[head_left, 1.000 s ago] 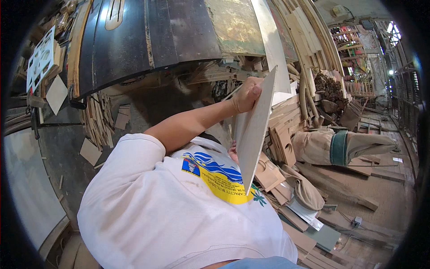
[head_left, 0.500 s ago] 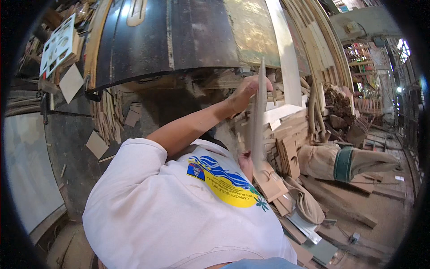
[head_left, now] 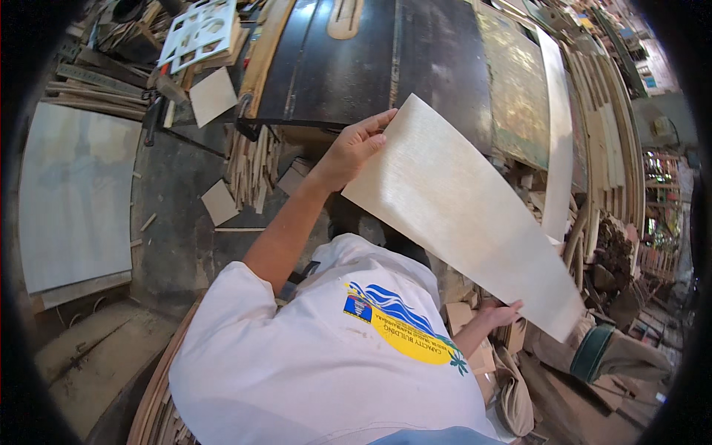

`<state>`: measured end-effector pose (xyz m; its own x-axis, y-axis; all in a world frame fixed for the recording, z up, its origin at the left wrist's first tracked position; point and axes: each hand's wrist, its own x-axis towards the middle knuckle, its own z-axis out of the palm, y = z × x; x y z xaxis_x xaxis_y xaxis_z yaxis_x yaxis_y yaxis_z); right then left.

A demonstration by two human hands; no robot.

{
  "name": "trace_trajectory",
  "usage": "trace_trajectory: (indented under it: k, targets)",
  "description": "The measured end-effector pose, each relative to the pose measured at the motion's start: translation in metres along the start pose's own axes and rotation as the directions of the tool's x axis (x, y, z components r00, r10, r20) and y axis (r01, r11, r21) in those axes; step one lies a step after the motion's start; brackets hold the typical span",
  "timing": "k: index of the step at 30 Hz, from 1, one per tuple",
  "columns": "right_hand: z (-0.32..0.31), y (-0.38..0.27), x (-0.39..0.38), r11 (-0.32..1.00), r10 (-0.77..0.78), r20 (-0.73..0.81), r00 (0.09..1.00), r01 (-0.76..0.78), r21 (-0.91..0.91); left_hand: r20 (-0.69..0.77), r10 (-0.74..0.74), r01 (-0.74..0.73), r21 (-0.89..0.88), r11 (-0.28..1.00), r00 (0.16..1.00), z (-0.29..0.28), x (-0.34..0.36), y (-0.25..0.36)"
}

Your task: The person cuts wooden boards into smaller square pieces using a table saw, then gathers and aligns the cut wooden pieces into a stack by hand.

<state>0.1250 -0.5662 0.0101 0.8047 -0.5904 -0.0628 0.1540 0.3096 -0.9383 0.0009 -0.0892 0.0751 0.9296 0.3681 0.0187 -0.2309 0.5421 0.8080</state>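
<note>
A pale, thin plywood board [head_left: 460, 215] is held in front of my body, its broad face turned up and slanting down to the right. My left hand [head_left: 357, 148] pinches the board's upper left end, with the thumb on its face. At the lower edge near the right end, my right hand [head_left: 498, 314] grips the board, its fingers partly hidden under it. The left end of the board overlaps the near edge of a dark metal machine table [head_left: 445, 59] in this view; whether they touch I cannot tell.
A long pale strip [head_left: 555, 133] lies along the table's right side, beside stacked wooden lengths [head_left: 604, 148]. At left stand a white panel with cut-outs [head_left: 199, 33] and a large pale sheet [head_left: 78, 196]. Offcuts [head_left: 252, 170] litter the floor; a beige cloth bag [head_left: 630, 356] is at lower right.
The board has turned from nearly edge-on to showing its broad face. My left hand has moved left with its end, while my right hand has come into clearer view at lower right.
</note>
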Motion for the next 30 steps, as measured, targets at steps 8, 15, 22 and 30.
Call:
trace_trajectory:
  k: [8,15,22,30]
  targets:
    - [0.102,-0.019,0.010,1.000,-0.019,0.216,0.976,0.020,-0.002,-0.414,0.357,-0.137,0.474,0.870,0.837,-0.062,-0.014,-0.005]
    - [0.195,0.027,0.033,0.920,0.374,0.531,0.760,-0.374,-0.113,-0.558,0.482,0.082,0.707,0.703,0.675,-0.125,0.014,0.032]
    - [0.331,0.141,0.008,0.915,0.380,0.634,0.673,-0.373,-0.152,-0.137,0.427,0.237,0.953,-0.190,0.894,-0.160,0.069,0.063]
    - [0.392,0.205,-0.037,0.776,0.614,0.564,0.552,-0.553,-0.303,-0.337,0.024,0.329,0.898,-0.293,0.941,-0.191,0.092,0.040]
